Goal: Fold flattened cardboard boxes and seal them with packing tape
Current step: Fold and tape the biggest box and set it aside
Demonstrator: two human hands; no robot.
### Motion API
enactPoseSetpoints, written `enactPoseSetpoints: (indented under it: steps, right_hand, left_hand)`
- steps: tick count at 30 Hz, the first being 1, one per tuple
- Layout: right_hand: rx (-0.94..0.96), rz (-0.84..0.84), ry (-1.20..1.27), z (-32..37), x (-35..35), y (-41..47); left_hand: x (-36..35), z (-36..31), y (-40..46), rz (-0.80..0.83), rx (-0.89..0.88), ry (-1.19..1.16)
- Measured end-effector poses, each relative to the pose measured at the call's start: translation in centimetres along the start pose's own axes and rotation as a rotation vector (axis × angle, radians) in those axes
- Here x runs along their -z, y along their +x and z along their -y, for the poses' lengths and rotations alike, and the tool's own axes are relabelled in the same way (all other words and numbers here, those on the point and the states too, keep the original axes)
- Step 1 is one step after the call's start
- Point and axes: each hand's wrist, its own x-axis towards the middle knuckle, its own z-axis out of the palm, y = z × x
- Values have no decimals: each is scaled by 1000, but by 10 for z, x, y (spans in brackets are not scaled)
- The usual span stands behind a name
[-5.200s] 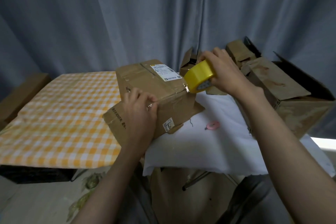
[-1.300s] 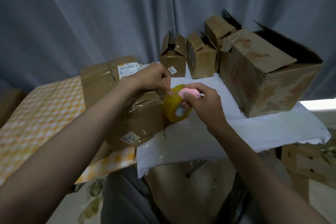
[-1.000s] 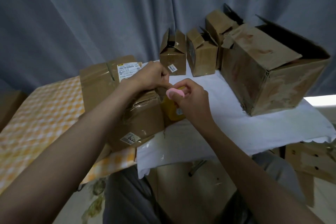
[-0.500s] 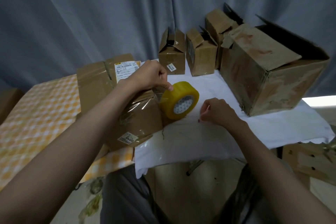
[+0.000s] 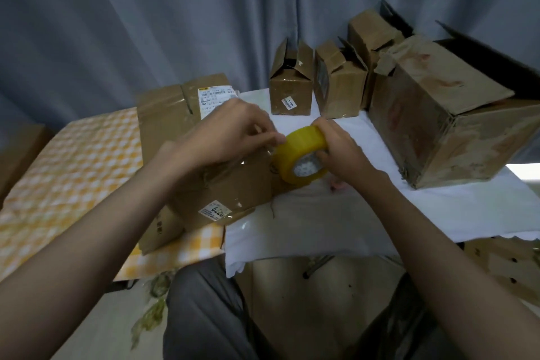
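- Cardboard box (image 5: 222, 184) lies across the seam of the yellow checked cloth (image 5: 73, 169) and the white cloth (image 5: 350, 213), glossy clear tape over its top.
- Its white shipping label (image 5: 214, 98) carries print too blurred to read; a small sticker (image 5: 214, 211) shows handwritten digits, perhaps "6220".
- Left hand (image 5: 230, 131) rests on the box, fingertips pinching at the tape edge.
- Right hand (image 5: 339, 149) grips the yellow tape roll (image 5: 301, 159), which touches the box's right end.
- A small box (image 5: 290, 88) behind bears an unreadable sticker.
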Motion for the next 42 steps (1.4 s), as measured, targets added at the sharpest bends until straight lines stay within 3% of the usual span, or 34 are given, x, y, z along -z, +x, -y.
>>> enactPoseSetpoints:
  steps: [4,9,16,23,26,30,35,38,42]
  right_hand:
    - [-106,20,-24,-10,7,-1]
    - [-106,135,114,-3,24,-7]
    - [-329,260,342,9,48,-23]
    - [-381,133,410,26,31,-36]
    - [-384,71,436,35,22,-40]
    - [-301,10,364,36,10,-42]
    - [-205,-3,180,26,-8,-39]
    - [-185,-20,171,22,-16,-37]
    - [-188,-31,176,22,-14,-33]
  left_hand:
    - [-10,2,-18,88,-47,23]
    - [-20,-3,-11,201,-43,41]
    - [-9,2,-24,99,102,-54]
    - [-32,-6,-40,78,141,176]
    - [-28,-8,-42,50,155,146]
    - [-1,-4,-59,-10,212,12]
    - [27,21,-100,-87,327,159]
    - [6,31,-125,-85,284,162]
    - [-19,32,-136,-235,214,327]
